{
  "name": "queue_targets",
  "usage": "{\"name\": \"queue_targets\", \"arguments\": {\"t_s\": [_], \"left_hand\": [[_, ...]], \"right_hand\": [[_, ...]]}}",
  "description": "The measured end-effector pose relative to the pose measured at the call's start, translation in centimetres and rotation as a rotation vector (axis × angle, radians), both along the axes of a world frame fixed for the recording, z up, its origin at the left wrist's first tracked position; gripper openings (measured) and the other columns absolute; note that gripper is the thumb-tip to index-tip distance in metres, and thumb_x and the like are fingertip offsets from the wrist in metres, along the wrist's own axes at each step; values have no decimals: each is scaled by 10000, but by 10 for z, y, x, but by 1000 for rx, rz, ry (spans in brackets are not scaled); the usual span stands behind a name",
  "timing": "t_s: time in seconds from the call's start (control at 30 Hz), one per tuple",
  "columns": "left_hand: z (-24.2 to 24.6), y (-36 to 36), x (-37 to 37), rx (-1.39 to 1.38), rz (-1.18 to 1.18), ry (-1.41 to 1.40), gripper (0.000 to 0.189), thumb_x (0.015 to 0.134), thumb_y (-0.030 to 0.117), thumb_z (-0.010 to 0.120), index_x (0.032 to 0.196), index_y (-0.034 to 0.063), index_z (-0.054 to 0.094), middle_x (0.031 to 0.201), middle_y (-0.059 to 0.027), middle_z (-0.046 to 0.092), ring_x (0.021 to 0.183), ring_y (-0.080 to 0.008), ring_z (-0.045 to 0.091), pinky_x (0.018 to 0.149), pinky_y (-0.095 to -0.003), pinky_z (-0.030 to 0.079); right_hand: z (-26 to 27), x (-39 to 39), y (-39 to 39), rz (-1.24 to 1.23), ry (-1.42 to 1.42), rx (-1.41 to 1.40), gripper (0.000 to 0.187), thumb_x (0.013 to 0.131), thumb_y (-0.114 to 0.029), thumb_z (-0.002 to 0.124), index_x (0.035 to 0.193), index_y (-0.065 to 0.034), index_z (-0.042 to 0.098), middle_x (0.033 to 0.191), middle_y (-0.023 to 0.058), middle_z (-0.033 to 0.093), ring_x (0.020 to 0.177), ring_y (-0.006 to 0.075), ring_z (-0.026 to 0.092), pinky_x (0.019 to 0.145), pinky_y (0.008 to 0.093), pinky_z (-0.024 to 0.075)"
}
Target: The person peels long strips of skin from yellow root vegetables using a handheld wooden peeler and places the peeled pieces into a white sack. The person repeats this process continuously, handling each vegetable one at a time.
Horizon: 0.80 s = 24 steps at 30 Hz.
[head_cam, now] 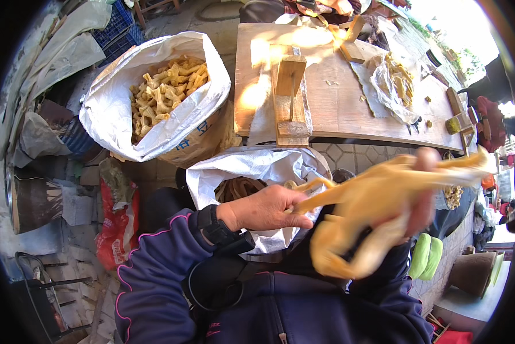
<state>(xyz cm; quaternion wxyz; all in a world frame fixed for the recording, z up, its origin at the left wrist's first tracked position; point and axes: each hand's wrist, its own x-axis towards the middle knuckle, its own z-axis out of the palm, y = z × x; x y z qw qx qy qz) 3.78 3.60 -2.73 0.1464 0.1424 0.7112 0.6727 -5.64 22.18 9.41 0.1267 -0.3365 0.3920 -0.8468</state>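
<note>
My left hand (268,207) pinches the end of a soft yellow strip, which looks like tofu skin. From there the strip stretches right to a floppy bundle of yellow strips (360,210) in my right hand (423,198). That bundle and hand are blurred by motion, and the bundle hides part of the hand. Beneath my left hand, between my knees, stands an open white woven sack (257,163) with brownish strips (240,189) inside. A larger white woven sack (106,116), holding many knotted yellow pieces (167,92), stands beyond it to the left.
A wooden table (326,103) lies ahead, bearing an upright wooden jig with a thin rod (291,94) and a clear plastic bag of yellow pieces (397,86). Another person (322,6) sits at its far side. A red plastic bag (115,228) lies left; a green cushion (425,256) is right.
</note>
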Motion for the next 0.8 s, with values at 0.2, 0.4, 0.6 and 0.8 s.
{"name": "queue_targets", "arguments": {"t_s": [0.2,0.4,0.6,0.8], "left_hand": [[-24,-42,-3,-246,390,-15,171,900,98,599,1041,13,642,746,-76,628,673,-169,608,656,-322,508],[32,-65,5,-317,633,243,225,817,-65,571,1018,1,649,821,-47,655,761,-118,621,715,-271,503],[52,-50,15,-556,610,478,214,779,-34,672,980,39,660,815,-119,635,740,-269,649,653,-327,500],[39,-17,8,-560,616,735,171,828,50,689,991,30,642,780,-124,580,676,-300,608,598,-377,486]], "right_hand": [[30,-11,31,113,214,-255,321,1057,-404,394,932,-131,509,506,-71,497,353,62,379,399,186,336],[-39,11,-3,486,248,551,149,971,-150,564,991,-17,628,807,68,642,708,148,615,637,318,498],[-85,12,-29,177,317,1226,424,941,-46,601,1347,-14,486,1024,115,680,955,151,638,827,292,516],[-78,27,-33,591,-66,994,385,1015,-357,546,1204,-22,536,987,30,589,908,103,556,783,278,489]]}}
